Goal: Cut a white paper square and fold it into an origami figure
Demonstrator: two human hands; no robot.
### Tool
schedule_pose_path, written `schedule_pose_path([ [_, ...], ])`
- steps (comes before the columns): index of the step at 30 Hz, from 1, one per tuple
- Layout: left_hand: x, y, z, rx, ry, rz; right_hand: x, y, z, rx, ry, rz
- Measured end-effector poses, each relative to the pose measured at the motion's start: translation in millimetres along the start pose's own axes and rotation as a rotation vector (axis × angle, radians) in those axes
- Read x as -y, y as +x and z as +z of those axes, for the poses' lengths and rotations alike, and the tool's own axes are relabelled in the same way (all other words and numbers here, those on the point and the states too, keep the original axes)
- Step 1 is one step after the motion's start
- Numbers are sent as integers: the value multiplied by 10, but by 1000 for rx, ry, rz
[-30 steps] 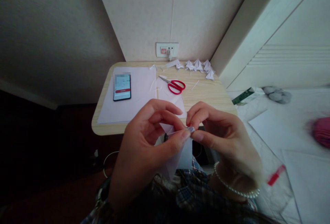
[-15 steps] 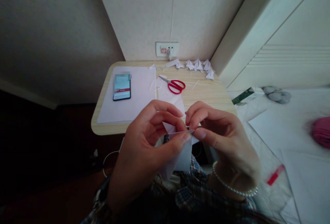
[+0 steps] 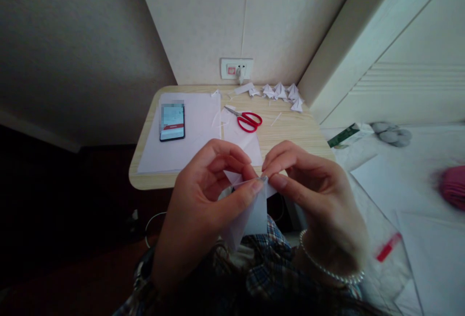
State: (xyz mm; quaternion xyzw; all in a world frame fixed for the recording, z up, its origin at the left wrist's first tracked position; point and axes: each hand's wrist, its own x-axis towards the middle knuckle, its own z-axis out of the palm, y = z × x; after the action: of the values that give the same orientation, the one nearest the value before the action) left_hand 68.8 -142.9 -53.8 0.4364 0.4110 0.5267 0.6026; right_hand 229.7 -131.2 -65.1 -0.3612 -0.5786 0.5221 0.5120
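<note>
A folded sheet of white paper (image 3: 256,216) is held up in front of the table's near edge. My left hand (image 3: 214,190) pinches its upper edge between thumb and fingers. At the paper's top corner, my right hand (image 3: 308,180) closes thumb and fingertips on the paper, almost touching the left thumb. A beaded bracelet circles my right wrist. Part of the paper is hidden behind the left thumb and palm. Beyond the hands, red-handled scissors (image 3: 249,121) lie on the table, partly over a loose white sheet (image 3: 238,134).
On the wooden table (image 3: 308,132), a phone (image 3: 172,122) rests on stacked white paper (image 3: 198,146). Several folded paper pieces (image 3: 279,91) line the back edge below a wall socket (image 3: 237,69). To the right are a green-and-white box (image 3: 343,135), a red object (image 3: 388,247) and a pink bundle (image 3: 454,187).
Both hands keep their pinch on the paper. The left fingertips and the paper have shifted slightly left and up, and the right fingertips have moved in along the top corner.
</note>
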Motion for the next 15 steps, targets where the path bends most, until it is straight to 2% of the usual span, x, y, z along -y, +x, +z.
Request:
schedule_pose_path([
  [3,-18,-9,9,-27,5,-26,-6,15,-19,21,20,11],
  [12,-6,-7,31,-44,62,42,16,27,-38,52,14,50],
  [15,-33,-13,59,-85,82,36,34,37,-27,45,10,56],
])
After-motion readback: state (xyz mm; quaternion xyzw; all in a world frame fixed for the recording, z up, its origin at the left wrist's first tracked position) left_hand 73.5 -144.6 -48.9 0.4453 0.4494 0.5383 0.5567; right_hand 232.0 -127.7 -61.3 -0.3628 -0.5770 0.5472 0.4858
